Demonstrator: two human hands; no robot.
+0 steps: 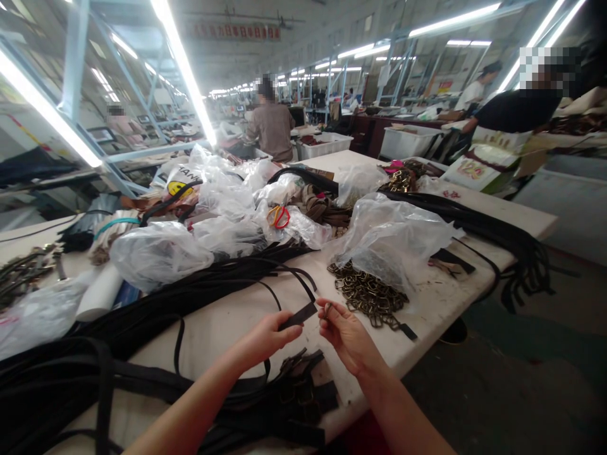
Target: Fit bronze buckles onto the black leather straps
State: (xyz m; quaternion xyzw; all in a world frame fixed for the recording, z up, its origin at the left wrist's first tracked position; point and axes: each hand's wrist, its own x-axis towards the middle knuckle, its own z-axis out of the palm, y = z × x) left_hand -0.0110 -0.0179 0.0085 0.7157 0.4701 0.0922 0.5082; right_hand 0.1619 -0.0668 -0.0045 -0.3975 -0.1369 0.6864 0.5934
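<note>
Between the thumb and fingers of my left hand (pixel 277 335) is a black strap end (pixel 300 316), its tip pointing right. My right hand (pixel 344 332) is closed just beside that tip, pinching a small metal buckle (pixel 328 308) that is partly hidden by the fingers. A pile of bronze-coloured buckles (pixel 370 294) lies beyond my right hand, partly under a clear plastic bag (pixel 389 234). Below my hands, several black straps with buckles (pixel 303 392) lie at the table's near edge.
Long black straps (pixel 165 303) run across the left of the white table (pixel 215 316). Plastic bags (pixel 159 253) and red-and-yellow-handled scissors (pixel 279 217) lie farther back. More straps (pixel 502 234) hang over the right edge. Several people are in the background, one (pixel 521 104) at right.
</note>
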